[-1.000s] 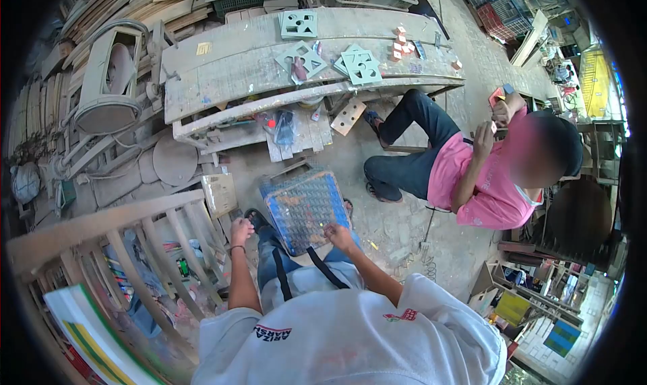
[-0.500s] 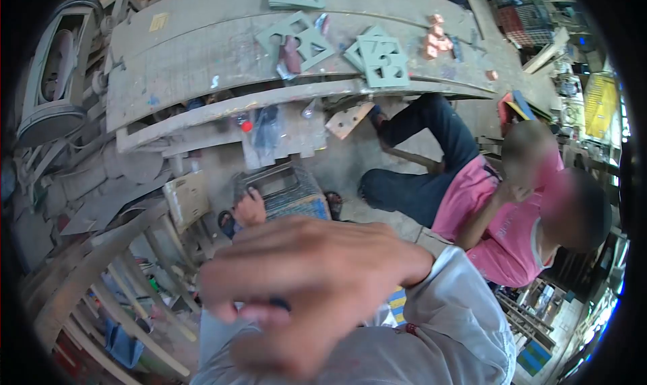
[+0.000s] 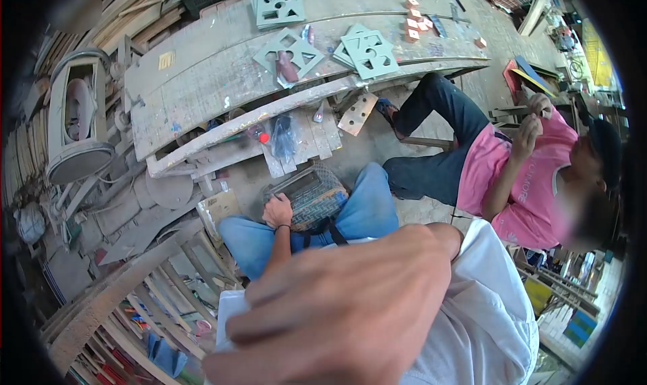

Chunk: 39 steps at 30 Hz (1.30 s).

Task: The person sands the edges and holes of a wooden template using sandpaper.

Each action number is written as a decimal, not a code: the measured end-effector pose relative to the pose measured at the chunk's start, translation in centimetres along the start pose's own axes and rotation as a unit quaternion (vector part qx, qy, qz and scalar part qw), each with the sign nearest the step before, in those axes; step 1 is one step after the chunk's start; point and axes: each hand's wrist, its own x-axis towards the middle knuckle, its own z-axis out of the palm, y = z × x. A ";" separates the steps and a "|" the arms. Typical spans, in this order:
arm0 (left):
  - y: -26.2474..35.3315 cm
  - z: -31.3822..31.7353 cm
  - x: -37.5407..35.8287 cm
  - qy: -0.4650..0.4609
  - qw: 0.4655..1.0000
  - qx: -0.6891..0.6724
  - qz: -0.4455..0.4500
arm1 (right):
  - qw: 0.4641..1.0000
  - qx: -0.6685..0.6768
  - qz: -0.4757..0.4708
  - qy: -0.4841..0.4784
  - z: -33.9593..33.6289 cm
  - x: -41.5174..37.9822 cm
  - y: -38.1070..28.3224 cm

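My left hand (image 3: 278, 211) rests at the left edge of a dark woven-looking basket (image 3: 317, 213) between my knees, its fingers curled over the edge. Close to the camera, my right hand (image 3: 350, 304) fills the lower middle of the view. It is blurred, its back is toward me, and its fingers are smeared, so what they hold, if anything, is hidden. A loose white sleeve (image 3: 495, 291) covers that arm. Beyond the basket, a bag of dark plastic (image 3: 283, 139) and a red-capped bottle (image 3: 261, 137) lie on a low shelf under the workbench.
The paint-spotted bench (image 3: 195, 75) carries green cut-out boards (image 3: 369, 53), a maroon object (image 3: 286, 66) and small orange blocks (image 3: 412, 24). A co-worker in a pink shirt (image 3: 522, 183) sits at right, hands raised together. A slatted wooden rail (image 3: 114, 304) stands at lower left.
The view has shifted, bringing my knees and more of the basket into sight. My right hand has moved slightly right and down. The co-worker's hands now show together, away from the face.
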 end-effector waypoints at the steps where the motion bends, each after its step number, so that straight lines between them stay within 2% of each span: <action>1: -0.3 0.3 0.1 -0.002 1.000 0.006 -0.007 | 1.000 0.002 0.021 0.000 0.0 -0.4 -0.7; 2: -0.6 0.7 0.5 -0.043 0.999 0.012 -0.012 | 0.999 0.010 0.043 0.000 0.1 -1.0 -1.3; 4: -0.7 0.6 0.6 -0.033 0.999 0.007 0.000 | 0.997 0.016 0.074 -0.004 -0.2 -2.0 -1.8; 6: -0.4 0.7 0.9 -0.031 0.999 0.018 0.025 | 0.992 0.071 0.096 0.043 -0.6 -4.2 -1.3; 7: -2.9 2.7 1.2 -0.022 0.996 -0.005 0.083 | 0.982 0.131 0.104 0.082 -0.7 -6.6 -0.2; 8: -3.7 4.9 2.3 -0.010 0.989 -0.033 0.142 | 0.967 0.046 0.200 0.150 -0.2 -9.4 1.9; 9: 0.0 -0.9 0.9 -0.064 0.997 -0.010 0.044 | 0.931 -0.022 0.301 0.204 0.2 -12.1 3.9; 11: 0.2 0.4 1.7 -0.046 0.999 -0.016 0.024 | 0.890 0.006 0.327 0.318 0.4 -16.1 11.7; 13: -0.3 0.3 1.2 -0.056 0.998 -0.019 0.028 | 0.891 -0.074 0.320 0.312 -0.4 -18.8 19.2; 15: -0.1 0.3 1.6 -0.044 0.999 -0.008 0.006 | 0.863 -0.252 0.325 0.295 -1.8 -17.0 24.3; 16: -0.5 0.3 0.9 -0.048 0.999 0.002 0.000 | 0.847 -0.331 0.286 0.303 -2.1 -16.4 27.3; 17: -0.6 0.4 0.8 -0.045 0.999 -0.004 0.000 | 0.823 -0.418 0.235 0.306 -3.2 -15.5 30.1; 19: -0.6 0.9 0.9 -0.019 0.999 -0.048 0.009 | 0.742 -0.553 0.310 0.218 -4.1 -14.1 32.6; 20: -0.5 0.8 0.8 -0.020 0.999 -0.049 0.003 | 0.743 -0.552 0.309 0.217 -4.5 -14.2 33.7; 22: -1.0 1.2 0.8 -0.018 0.999 -0.033 0.004 | 0.777 -0.502 0.349 0.149 -4.5 -13.7 34.5; 23: -0.9 1.2 1.1 -0.016 1.000 -0.025 0.007 | 0.778 -0.501 0.347 0.155 -4.5 -14.0 34.6; 26: -0.8 0.7 1.5 -0.030 0.999 -0.043 -0.001 | 0.823 -0.386 0.292 0.298 -4.9 -15.3 33.3; 27: -0.8 1.0 1.3 -0.047 0.998 -0.047 -0.013 | 0.824 -0.388 0.291 0.294 -5.6 -16.2 33.9; 29: -0.8 1.1 1.2 -0.055 0.997 -0.049 -0.015 | 0.819 -0.386 0.237 0.352 -7.4 -17.7 34.8; 30: -0.9 1.0 1.2 -0.057 0.997 -0.046 -0.015 | 0.805 -0.388 0.287 0.346 -8.4 -17.5 34.3; 31: -1.1 0.9 1.1 -0.055 0.997 -0.047 -0.018 | 0.807 -0.386 0.286 0.344 -9.1 -17.4 34.3; 33: -1.0 0.8 1.2 -0.070 0.997 -0.017 0.019 | 0.736 -0.534 0.327 0.256 -10.3 -16.7 34.4; 34: -1.2 1.3 1.7 -0.062 0.998 -0.017 0.016 | 0.728 -0.541 0.363 0.213 -10.7 -16.3 34.5; 35: -1.5 1.9 2.3 -0.078 0.996 -0.007 0.037 | 0.732 -0.537 0.358 0.216 -10.8 -15.9 34.7; 37: -2.5 3.5 3.5 -0.091 0.994 0.006 0.055 | 0.685 -0.565 0.448 0.103 -10.8 -15.8 35.3; 39: -3.0 4.1 4.0 -0.142 0.978 -0.079 0.132 | 0.679 -0.590 0.422 0.113 -10.8 -16.0 36.1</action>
